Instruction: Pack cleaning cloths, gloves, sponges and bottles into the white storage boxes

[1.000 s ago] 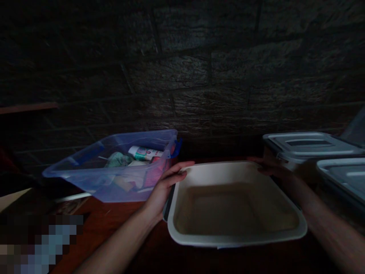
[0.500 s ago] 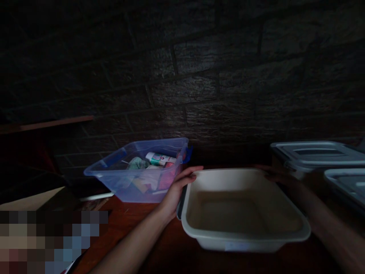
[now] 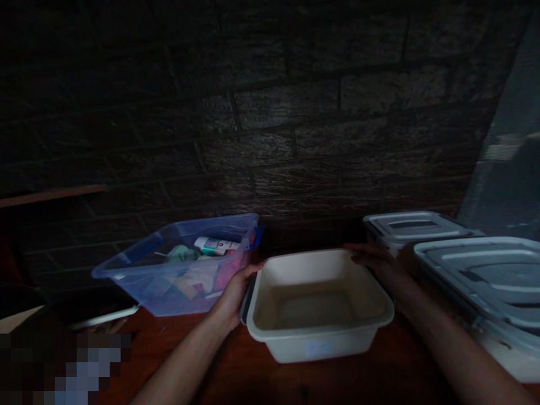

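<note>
An off-white plastic bin [image 3: 282,346] with nothing visible inside it and a pale label on its front stands upright between my hands. My left hand [image 3: 236,292] is closed on its left side by the dark side handle, thumb or finger at the rim. At the far right corner, my right hand [image 3: 377,267] grips the rim and side, its fingers partly in shadow. Whether the bin rests fully on the wooden table [image 3: 236,371] is too dark to tell. To the left of my left hand is a translucent purple bin [image 3: 172,301], open-topped.
Inside the purple bin lie a white and green tube [image 3: 215,246] and soft cloth-like items. Two grey-lidded containers, one behind [image 3: 422,225] and one nearer [image 3: 485,275], stand on the right. A dark brick wall [image 3: 270,129] rises behind; a shelf edge [image 3: 54,195] juts out at left.
The view has turned to the right, showing more of the lidded containers. The off-white bin now looks smaller and more level, with both my hands still on it.
</note>
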A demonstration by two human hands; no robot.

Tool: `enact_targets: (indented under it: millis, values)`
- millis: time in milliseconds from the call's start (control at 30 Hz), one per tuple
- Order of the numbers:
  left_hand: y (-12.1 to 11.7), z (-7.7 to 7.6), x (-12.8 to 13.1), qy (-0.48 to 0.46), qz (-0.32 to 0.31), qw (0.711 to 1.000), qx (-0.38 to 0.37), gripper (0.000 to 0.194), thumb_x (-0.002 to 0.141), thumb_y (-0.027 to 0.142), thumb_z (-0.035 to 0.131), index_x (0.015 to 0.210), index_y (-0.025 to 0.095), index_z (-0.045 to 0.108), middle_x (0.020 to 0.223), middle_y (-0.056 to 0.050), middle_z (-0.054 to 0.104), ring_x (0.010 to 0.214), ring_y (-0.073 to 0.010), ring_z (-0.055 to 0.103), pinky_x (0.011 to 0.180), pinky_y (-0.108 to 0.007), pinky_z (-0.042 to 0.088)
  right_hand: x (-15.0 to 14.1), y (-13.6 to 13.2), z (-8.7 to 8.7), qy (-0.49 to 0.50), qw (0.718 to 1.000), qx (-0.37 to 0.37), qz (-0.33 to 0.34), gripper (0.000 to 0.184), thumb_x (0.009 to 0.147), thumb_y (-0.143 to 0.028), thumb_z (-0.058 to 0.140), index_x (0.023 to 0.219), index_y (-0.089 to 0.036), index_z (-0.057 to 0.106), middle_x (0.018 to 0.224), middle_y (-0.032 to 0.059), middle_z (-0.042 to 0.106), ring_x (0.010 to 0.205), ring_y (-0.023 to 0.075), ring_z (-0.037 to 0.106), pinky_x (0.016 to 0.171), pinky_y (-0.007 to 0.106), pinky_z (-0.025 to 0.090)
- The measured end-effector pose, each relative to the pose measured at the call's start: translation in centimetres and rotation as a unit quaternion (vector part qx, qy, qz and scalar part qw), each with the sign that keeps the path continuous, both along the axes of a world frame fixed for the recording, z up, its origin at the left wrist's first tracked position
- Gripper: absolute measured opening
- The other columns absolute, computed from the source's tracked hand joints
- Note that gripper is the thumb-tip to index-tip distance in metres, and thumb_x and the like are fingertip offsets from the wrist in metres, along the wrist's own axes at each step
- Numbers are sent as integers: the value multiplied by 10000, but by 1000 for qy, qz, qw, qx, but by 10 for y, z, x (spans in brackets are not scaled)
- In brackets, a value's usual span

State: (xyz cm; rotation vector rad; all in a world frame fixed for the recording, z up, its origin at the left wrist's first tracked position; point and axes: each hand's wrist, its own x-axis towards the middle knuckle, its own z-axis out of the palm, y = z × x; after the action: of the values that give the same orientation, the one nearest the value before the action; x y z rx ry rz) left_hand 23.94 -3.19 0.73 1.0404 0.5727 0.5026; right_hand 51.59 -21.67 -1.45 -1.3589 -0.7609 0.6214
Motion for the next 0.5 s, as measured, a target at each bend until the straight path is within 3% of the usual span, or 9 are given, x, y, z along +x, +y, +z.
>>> enact_targets:
  millis: [100,200,267,333,400,500]
  values:
    - [-3,1,-22,28,13,999,-11,342,851,429,677,1076,172,704,1088,-113,767,1039,-314,714,884,-395,543,6,1,-1,-51,998,-30,-18,457,799,-448,720,1199,-228,750,1147,84,773,1016,316,718,828,422,559]
    - [-13,6,-59,67,5,995,73,364,887,462,652,1126,193,704,1183,-114,742,1105,-278,690,964,-383,514,9,2,1,-118,992,-22,-34,431,838,-511,682,1151,-226,763,1138,94,775,1047,328,716,847,436,569]
    - [-25,18,-86,121,-20,979,160,385,904,460,641,1188,207,709,1251,-115,722,1150,-273,670,1010,-389,491,8,1,5,-183,982,-19,-47,449,854,-549,654,1152,-230,761,1127,103,777,1043,340,720,834,451,579]
    - [-35,39,-106,189,-27,942,276,353,900,422,664,1198,243,724,1249,-84,732,1167,-269,661,1016,-374,487,3,-1,14,-266,961,-32,-67,460,858,-561,643,1165,-237,754,1125,101,778,1034,348,724,838,471,583]
    - [-34,67,-119,231,-33,887,397,293,916,415,644,1129,244,751,1126,-66,771,1114,-260,679,1008,-355,489,-6,-6,27,-343,934,-45,-85,459,866,-560,630,1183,-247,742,1135,92,776,1029,350,726,861,496,579]
    - [1,107,-122,274,-48,798,534,266,958,374,548,1054,220,742,985,-43,776,965,-234,711,900,-332,538,-24,-14,52,-381,921,-31,-74,451,885,-570,597,1158,-242,743,1129,87,779,1007,337,737,878,500,588]
